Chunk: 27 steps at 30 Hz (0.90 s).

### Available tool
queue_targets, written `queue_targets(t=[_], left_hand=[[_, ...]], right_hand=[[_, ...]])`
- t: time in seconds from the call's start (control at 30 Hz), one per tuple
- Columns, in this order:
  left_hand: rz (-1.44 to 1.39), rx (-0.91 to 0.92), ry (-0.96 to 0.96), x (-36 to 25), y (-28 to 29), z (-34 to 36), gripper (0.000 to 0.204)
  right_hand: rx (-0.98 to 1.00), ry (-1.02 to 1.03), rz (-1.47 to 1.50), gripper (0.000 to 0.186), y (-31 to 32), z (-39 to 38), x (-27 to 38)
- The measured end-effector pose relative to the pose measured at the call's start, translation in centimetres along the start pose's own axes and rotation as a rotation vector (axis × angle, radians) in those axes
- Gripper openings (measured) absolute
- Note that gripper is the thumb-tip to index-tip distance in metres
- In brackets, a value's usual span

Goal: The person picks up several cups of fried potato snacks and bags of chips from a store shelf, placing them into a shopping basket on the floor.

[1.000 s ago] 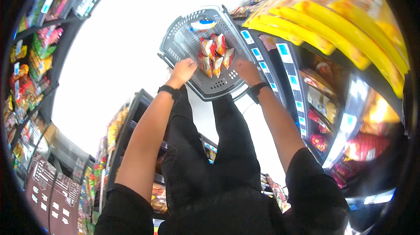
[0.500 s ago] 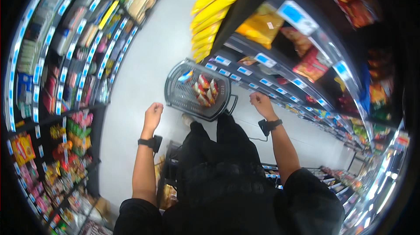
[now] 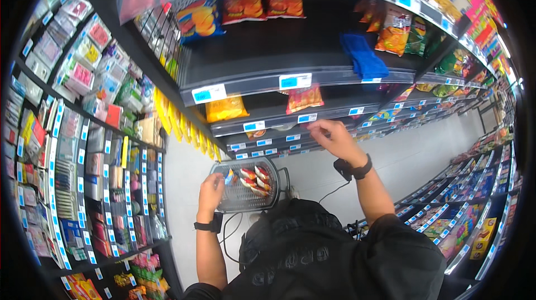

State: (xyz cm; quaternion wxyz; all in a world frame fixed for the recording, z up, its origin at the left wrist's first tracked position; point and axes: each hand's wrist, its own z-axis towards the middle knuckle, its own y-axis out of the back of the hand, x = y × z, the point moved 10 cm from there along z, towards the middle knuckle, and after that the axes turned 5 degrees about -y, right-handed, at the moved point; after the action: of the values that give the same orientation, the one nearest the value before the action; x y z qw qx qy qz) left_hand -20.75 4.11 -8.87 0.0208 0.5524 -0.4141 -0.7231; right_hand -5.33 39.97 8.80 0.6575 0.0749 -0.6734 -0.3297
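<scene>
A grey plastic shopping basket (image 3: pixel 245 208) stands on the floor by my feet. Several red, white and yellow packets (image 3: pixel 257 180) lie in it, with a small blue packet (image 3: pixel 229 176) at its left side. My left hand (image 3: pixel 211 191) is loosely curled with nothing seen in it, and appears over the basket's left end; I cannot tell whether it touches. My right hand (image 3: pixel 334 139) is raised in front of the lower snack shelves, its fingers curled and slightly blurred, holding nothing I can see. A black band is on each wrist.
A dark shelf unit (image 3: pixel 268 48) ahead holds bags of chips (image 3: pixel 243 4), a blue cloth (image 3: pixel 364 57), and a yellow bag (image 3: pixel 226 108). Yellow bags (image 3: pixel 178 121) hang at its end. Stocked shelves (image 3: pixel 72 177) line the left, and more shelves (image 3: pixel 446 216) the right.
My view has turned toward the shelves, so the basket sits lower in the picture. My right hand now appears before the lower shelves and my left over the basket's end. Both remain curled.
</scene>
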Motion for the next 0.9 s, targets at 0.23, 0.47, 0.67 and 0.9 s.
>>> queue_targets(t=[0.23,0.47,0.67,0.9], left_hand=[[0.008,-0.030,-0.084,-7.0,-0.6,0.5,0.019],[0.064,-0.091,-0.153,-15.4,1.9,-0.1,0.020],[0.064,-0.206,-0.156,-20.6,3.8,-1.6,0.020],[0.060,-0.296,-0.158,-23.0,3.3,-2.3,0.019]], right_hand=[[0.036,0.666,-0.336,0.039,9.5,5.4,16.4],[0.131,0.315,-0.739,0.060,13.4,22.3,15.6],[-0.094,0.229,-0.920,0.052,16.4,31.5,10.4],[-0.169,0.165,-0.831,0.050,18.6,33.6,8.4]])
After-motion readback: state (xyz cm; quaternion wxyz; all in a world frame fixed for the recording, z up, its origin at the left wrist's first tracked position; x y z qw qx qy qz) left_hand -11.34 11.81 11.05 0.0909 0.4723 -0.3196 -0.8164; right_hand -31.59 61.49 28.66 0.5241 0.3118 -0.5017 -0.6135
